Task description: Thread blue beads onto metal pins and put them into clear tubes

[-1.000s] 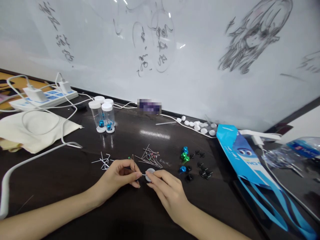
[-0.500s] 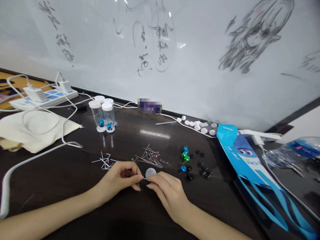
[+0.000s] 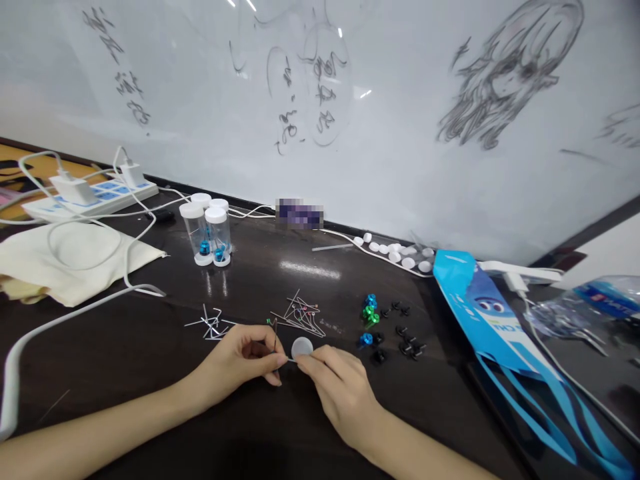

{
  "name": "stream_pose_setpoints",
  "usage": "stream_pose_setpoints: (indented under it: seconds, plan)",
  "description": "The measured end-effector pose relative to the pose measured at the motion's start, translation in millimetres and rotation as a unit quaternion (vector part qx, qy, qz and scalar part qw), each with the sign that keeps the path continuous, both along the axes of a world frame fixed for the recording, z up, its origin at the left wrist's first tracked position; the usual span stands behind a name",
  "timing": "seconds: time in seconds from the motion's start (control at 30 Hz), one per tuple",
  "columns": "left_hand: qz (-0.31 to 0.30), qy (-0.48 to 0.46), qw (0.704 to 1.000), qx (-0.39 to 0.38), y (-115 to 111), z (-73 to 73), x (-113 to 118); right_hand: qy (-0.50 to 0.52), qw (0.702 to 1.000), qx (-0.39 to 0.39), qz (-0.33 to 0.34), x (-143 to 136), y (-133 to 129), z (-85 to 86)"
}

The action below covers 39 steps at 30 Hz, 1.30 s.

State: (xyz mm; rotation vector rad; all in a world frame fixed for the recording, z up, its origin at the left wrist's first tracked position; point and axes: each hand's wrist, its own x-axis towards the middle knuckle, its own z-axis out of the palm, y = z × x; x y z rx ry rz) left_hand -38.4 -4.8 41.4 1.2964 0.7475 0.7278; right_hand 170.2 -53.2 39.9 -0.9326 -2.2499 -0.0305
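My left hand (image 3: 253, 353) is closed in a pinch on a thin dark metal rod (image 3: 275, 333) that stands nearly upright from its fingers. A thin pale rod (image 3: 291, 361) spans the small gap between the fingertips of both hands. My right hand (image 3: 337, 380) is closed on that rod's other end, its fingertips partly hidden. Just behind them lies a round translucent white cap (image 3: 302, 346). Beyond the hands are thin wire pins (image 3: 303, 313) with small coloured ends. Short bent silver rods (image 3: 210, 327) lie in a pile beyond the left wrist.
To the right sit blue and green metal parts (image 3: 370, 313) and black screw-like parts (image 3: 409, 347). White caps (image 3: 395, 256) lie near the whiteboard. Clear tubes (image 3: 220, 233) with white lids stand back left. A power strip (image 3: 103, 193), cloth pouch (image 3: 75, 260) and blue packet (image 3: 480, 300) flank the table.
My right fingertips have shifted very slightly and closed more tightly around the pale rod. Both hands otherwise keep their places, and the whole view has drifted a little.
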Motion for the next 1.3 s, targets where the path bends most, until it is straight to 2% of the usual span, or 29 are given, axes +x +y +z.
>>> stream_pose_setpoints:
  seconds: [0.23, 0.37, 0.57, 0.7, 0.83, 0.97, 1.17, 1.3]
  plan:
    - [0.007, 0.021, 0.994, 0.104, -4.5, -8.2, -0.5, 0.004, 0.995, -0.102, 0.018, -0.4, -1.5, 0.4]
    - [0.011, 0.018, 0.996, 0.090, -2.8, -7.5, -0.4, 0.000, 0.992, -0.124, 0.015, -1.0, -0.9, 2.1]
    - [0.043, -0.014, 0.999, -0.028, 3.5, -1.7, 0.2, 0.027, 0.997, -0.073, -0.005, -2.6, 1.3, 2.3]
    - [0.032, -0.004, 0.999, -0.024, 2.0, 0.7, 0.5, 0.031, 0.998, -0.044, 0.017, -0.1, 2.3, 0.1]
    - [0.011, 0.014, 1.000, 0.000, -0.1, 0.9, 1.0, 0.046, 0.995, -0.078, 0.043, 3.1, 3.6, -1.8]
    - [0.006, 0.020, 1.000, 0.003, 0.3, 0.0, 0.8, 0.041, 0.994, -0.095, 0.038, 1.7, 3.5, 0.5]
    - [0.020, -0.008, 0.999, -0.040, 2.4, -0.9, 0.0, -0.007, 0.999, 0.013, -0.029, -2.5, 1.1, 3.1]
    - [0.014, -0.015, 0.998, -0.051, 3.1, -1.7, 0.4, -0.023, 0.998, 0.050, -0.016, -1.6, 1.2, 2.6]
